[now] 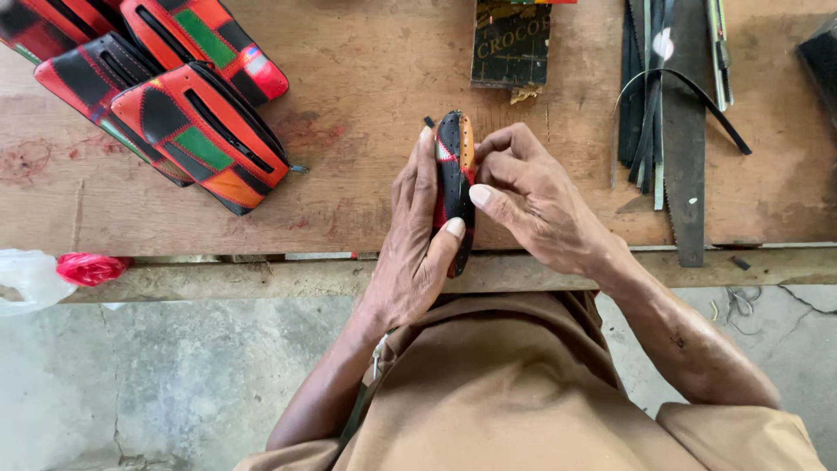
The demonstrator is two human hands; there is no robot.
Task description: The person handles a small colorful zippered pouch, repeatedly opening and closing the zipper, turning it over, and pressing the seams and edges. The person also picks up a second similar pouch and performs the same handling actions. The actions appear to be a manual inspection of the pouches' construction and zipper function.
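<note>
Nearest the camera, the left hand (417, 253) wraps round a small patchwork pouch (455, 174) held on edge just above the near rim of the wooden bench (366, 209), its fingers (425, 161) laid along the far side and the thumb pressed on the lower end, so the hand is closed on it. The right hand (532, 196) meets it from the other side, fingers curled and pinching the upper edge by the orange panel, thumb flat against the seam. The pouch looks light and soft, stitched from black, red and orange pieces; it would probably bend and squash under a tight grip and its smooth skin may slide, so the firmer stitched edges seem the best place to take hold. Beyond the left fingers, well apart, lie several finished zip pouches (200, 135) in red, black and green. Beyond the right fingers rest a dark flat box (511, 44), a saw blade (684, 157) and black strips (641, 96)
</note>
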